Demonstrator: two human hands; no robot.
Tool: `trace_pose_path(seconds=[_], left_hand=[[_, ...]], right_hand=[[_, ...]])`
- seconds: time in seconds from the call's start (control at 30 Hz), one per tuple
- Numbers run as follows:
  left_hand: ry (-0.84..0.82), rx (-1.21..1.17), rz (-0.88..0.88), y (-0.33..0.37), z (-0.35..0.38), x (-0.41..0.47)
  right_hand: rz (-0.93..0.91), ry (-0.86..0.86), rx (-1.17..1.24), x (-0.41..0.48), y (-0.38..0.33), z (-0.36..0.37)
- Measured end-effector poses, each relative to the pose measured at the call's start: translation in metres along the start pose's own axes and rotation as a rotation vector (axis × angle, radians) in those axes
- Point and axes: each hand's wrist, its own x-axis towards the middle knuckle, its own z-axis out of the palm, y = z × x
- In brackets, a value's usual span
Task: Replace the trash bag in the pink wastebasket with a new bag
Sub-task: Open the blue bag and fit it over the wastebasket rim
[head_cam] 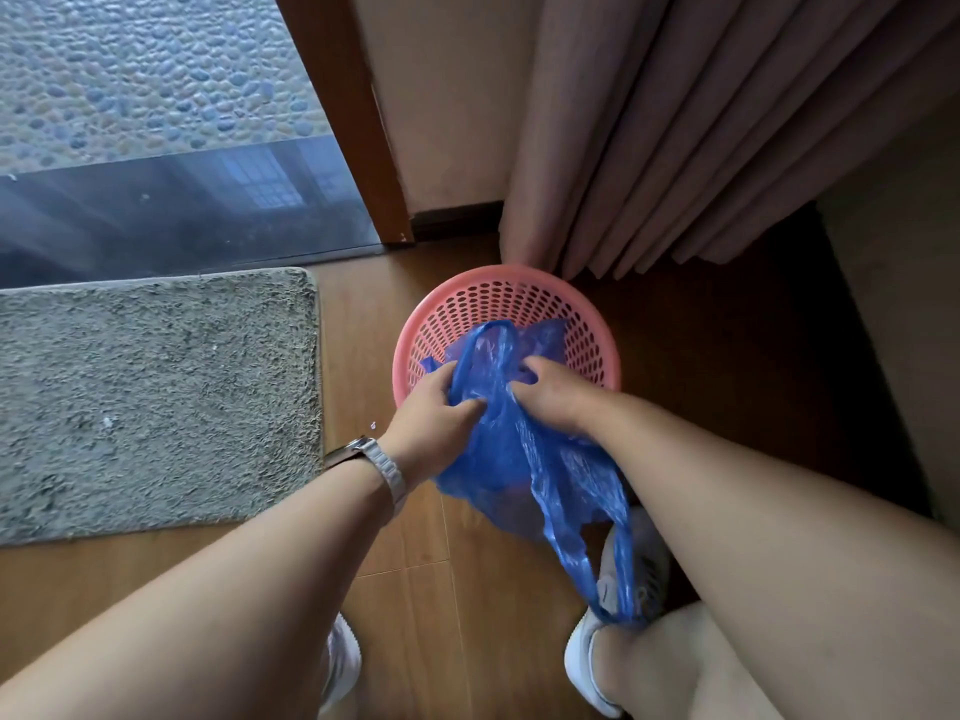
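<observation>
Both hands gripping a blue plastic bag point(524, 459) over the pink wastebasket point(597, 324).
The left hand point(434, 413) and right hand point(553, 394) are each clutching bunched bag film at the basket's near rim — part is lying inside, one handle loop is dangling toward the white shoe point(587, 662).

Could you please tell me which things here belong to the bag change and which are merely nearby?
Part of the job: pink wastebasket, blue bag, left hand, right hand.

Merely nearby: grey mat, curtain, wristwatch.
</observation>
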Motion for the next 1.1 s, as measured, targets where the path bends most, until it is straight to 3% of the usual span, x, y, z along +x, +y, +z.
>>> trace_pose_path(seconds=[0.13, 0.27, 0.37, 0.5, 0.63, 0.77, 0.93, 1.0, 1.1], left_hand=[[0.081, 0.029, 0.036, 0.005, -0.012, 0.0], [0.058, -0.113, 0.087, 0.019, -0.019, -0.004], [0.009, -0.277, 0.16, 0.039, -0.021, -0.014], [-0.025, -0.477, 0.213, 0.059, -0.026, -0.028], [-0.129, -0.598, 0.295, 0.072, -0.032, -0.037], [-0.239, -0.699, 0.322, 0.084, -0.03, -0.048], [-0.239, -0.632, 0.369, 0.088, -0.03, -0.047], [-0.101, -0.426, 0.419, 0.085, -0.033, -0.041], [0.141, 0.089, 0.558, 0.072, -0.041, -0.033]], right_hand=[[-0.067, 0.078, -0.121, -0.013, -0.005, -0.02], [-0.262, 0.144, -0.264, -0.045, -0.013, -0.051], [-0.367, 0.005, -0.336, -0.083, -0.011, -0.071], [-0.443, -0.178, -0.603, -0.142, -0.001, -0.076], [-0.568, -0.141, -0.7, -0.168, 0.002, -0.056], [-0.648, -0.059, -0.596, -0.151, -0.006, -0.038], [-0.52, -0.045, -0.302, -0.117, -0.01, -0.05], [-0.493, 0.052, -0.176, -0.108, -0.01, -0.059], [-0.438, 0.247, 0.142, -0.094, -0.002, -0.071]])
